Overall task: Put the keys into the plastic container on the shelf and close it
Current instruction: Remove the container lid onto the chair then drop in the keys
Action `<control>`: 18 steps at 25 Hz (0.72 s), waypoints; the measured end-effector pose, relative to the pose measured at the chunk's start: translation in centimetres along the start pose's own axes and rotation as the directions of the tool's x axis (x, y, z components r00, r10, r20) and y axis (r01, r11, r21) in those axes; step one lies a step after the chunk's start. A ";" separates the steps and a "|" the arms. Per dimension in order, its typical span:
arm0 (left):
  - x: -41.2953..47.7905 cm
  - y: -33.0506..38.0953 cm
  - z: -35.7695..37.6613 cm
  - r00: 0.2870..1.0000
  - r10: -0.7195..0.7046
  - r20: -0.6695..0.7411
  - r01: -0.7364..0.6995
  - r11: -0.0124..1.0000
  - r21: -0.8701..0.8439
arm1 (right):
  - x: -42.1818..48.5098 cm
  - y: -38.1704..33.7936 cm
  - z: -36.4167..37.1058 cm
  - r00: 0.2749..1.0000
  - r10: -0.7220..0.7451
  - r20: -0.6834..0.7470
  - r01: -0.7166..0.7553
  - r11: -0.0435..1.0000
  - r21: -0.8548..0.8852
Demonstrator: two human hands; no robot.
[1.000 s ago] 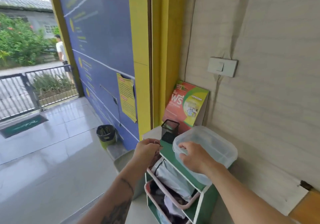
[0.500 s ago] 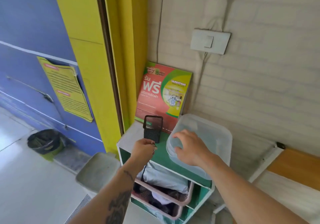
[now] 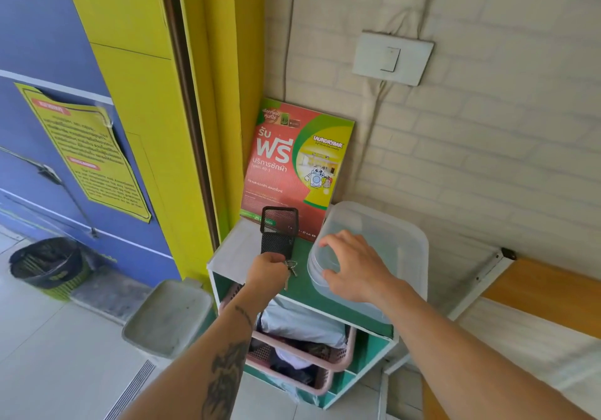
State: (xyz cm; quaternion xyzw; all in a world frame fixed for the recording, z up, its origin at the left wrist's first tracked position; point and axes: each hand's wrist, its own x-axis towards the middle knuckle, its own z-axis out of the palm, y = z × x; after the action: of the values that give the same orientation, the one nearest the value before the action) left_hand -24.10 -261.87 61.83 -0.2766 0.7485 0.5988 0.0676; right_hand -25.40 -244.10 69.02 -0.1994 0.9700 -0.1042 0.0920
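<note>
Left hand point(image 3: 266, 271) closed around the keys point(image 3: 290, 268), just beside the plastic container point(image 3: 383, 240) on the shelf point(image 3: 234, 250). Right hand point(image 3: 354, 268) spread open on the lid, apparently still shut. Better to lift the near lid edge first, then drop the keys inside.

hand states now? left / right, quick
Left hand: closed, holding the metal keys.
Right hand: open, fingers spread on the lid of the clear plastic container, not gripping.
</note>
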 end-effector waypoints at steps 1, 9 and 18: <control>-0.3 -0.1 -0.1 1.000 0.008 -0.002 -0.008 1.000 0.019 | 0.0 0.0 0.1 1.000 -0.001 -0.002 0.001 1.000 -0.001; -0.9 -0.4 0.1 0.993 0.115 0.016 -0.114 0.992 -0.061 | -0.3 -0.3 1.0 0.999 0.010 -0.047 -0.014 0.996 -0.085; -1.2 -1.2 2.6 0.984 0.058 0.167 -0.024 0.979 -0.201 | -0.2 -0.3 1.9 0.995 -0.029 -0.098 0.005 0.971 -0.240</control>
State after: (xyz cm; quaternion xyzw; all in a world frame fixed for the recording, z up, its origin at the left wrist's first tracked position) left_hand -23.15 -259.20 60.58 -0.2139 0.6821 0.6932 0.0916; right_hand -24.73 -244.57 67.32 -0.2121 0.9771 0.0029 0.0175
